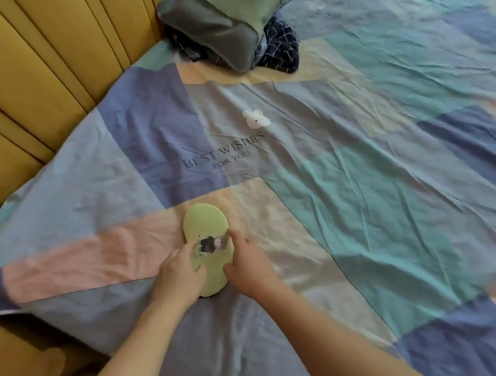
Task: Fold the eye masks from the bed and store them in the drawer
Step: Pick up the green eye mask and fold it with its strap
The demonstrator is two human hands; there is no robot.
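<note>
Item: green eye mask (206, 223), lying flat on the bed sheet (366, 205), well short of the printed "BEST WISHES FOR YOU" lettering (224, 155) and near the bed's front edge. A small dark printed patch sits at its middle.

Hands: left hand (179, 277) rests on the mask's left side, fingers curled over its edge, forefinger at the patch. Right hand (249, 263) lies on the right side, fingers together and pressing down. Whether either hand actually pinches the fabric cannot be told.

Step in hand (judged): squaring the mask for folding. Done well, one hand pins the middle while the other brings one end over to meet the other end, edges matched, crease pressed flat. The strap is not visible; it likely needs tucking inside.

Other items: white mouse-shaped object (256, 118), just beyond the lettering, possibly a second mask. Green pillow (227, 20) and dark checked cloth (281, 48), far beyond the lettering. Yellow padded headboard (11, 75), left of it.

Obstructions: none near the mask. Drawer not in view.
</note>
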